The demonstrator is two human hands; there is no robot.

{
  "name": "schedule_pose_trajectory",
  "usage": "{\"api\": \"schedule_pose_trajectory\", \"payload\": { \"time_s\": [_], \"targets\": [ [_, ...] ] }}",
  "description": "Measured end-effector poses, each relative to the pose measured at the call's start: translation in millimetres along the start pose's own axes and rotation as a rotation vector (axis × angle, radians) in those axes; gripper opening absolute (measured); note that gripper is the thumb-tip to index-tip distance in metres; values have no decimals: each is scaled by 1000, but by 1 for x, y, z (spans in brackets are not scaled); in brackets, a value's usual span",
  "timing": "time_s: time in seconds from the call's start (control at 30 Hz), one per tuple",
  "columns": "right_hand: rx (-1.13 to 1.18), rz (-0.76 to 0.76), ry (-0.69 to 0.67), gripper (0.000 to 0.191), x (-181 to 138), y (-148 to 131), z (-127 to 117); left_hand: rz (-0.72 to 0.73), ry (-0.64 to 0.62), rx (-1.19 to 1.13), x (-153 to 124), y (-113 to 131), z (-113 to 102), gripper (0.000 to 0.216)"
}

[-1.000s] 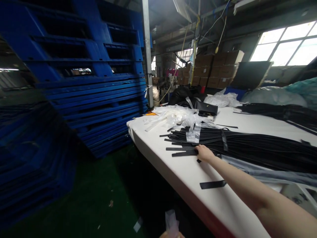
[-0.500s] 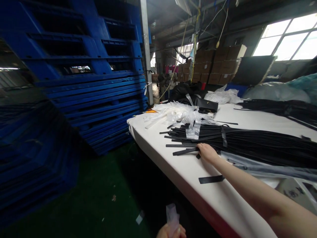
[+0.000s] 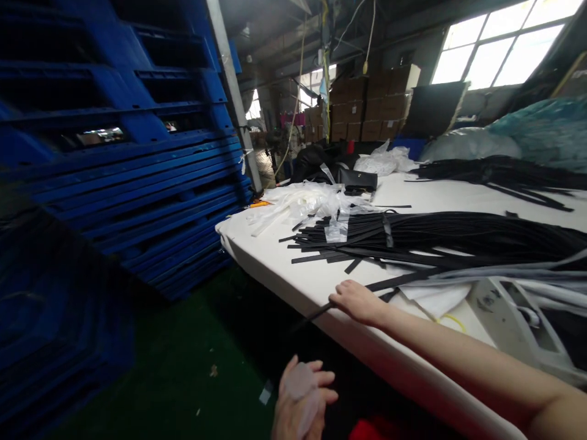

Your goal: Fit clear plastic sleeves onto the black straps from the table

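Observation:
My right hand (image 3: 355, 300) is closed on a flat black strap (image 3: 389, 282) at the table's near edge. One end of this strap sticks out past the edge, blurred; the rest runs back toward a bundle of black straps (image 3: 458, 235) tied with a band. My left hand (image 3: 298, 403) is low over the floor, in front of the table. It holds a translucent plastic strip (image 3: 300, 380) across it, with the fingers loosely spread. Part of that strip's grip is hidden.
The white-covered table (image 3: 270, 260) also bears a pile of clear plastic strips (image 3: 307, 201), a black pouch (image 3: 358, 180), more black straps (image 3: 495, 171) and a pale plastic crate (image 3: 498, 311). Stacked blue pallets (image 3: 151, 189) stand at the left beside a metal post (image 3: 233, 91).
My right hand has moved toward me from the bundle's end to the table edge, drawing a strap along. My left hand has risen slightly and its fingers have spread. The view has turned right.

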State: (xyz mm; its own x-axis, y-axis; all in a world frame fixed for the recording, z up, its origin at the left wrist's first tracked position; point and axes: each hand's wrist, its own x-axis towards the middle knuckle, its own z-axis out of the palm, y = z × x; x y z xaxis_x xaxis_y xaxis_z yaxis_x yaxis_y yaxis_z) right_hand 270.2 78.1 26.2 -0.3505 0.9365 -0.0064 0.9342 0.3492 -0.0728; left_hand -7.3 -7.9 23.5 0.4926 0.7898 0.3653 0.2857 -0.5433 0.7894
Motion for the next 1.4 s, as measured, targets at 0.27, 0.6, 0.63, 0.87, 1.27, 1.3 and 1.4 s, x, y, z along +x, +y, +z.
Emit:
{"api": "schedule_pose_trajectory", "payload": {
  "time_s": [0.27,0.6,0.63,0.87,1.27,1.3,1.4],
  "targets": [
    [-27,-337,258,19,-47,-67,-1,-174,-344,-198,18,-11,-4,49],
    [1021,374,202,42,-108,-88,10,-336,-225,-394,18,2,0,40],
    [1218,399,79,50,-109,-90,14,-319,-251,-397,18,7,2,40],
    [1911,672,223,47,-98,-96,12,-250,-547,-529,17,31,17,50],
    [1617,768,630,43,-97,-74,-8,-529,-118,-988,-3,17,21,42],
    [1616,778,630,43,-96,-75,-4,-520,-93,-1001,-2,18,24,41],
    [1630,768,600,42,-95,-80,7,-547,-74,-1095,-2,21,34,39]
  ]
}}
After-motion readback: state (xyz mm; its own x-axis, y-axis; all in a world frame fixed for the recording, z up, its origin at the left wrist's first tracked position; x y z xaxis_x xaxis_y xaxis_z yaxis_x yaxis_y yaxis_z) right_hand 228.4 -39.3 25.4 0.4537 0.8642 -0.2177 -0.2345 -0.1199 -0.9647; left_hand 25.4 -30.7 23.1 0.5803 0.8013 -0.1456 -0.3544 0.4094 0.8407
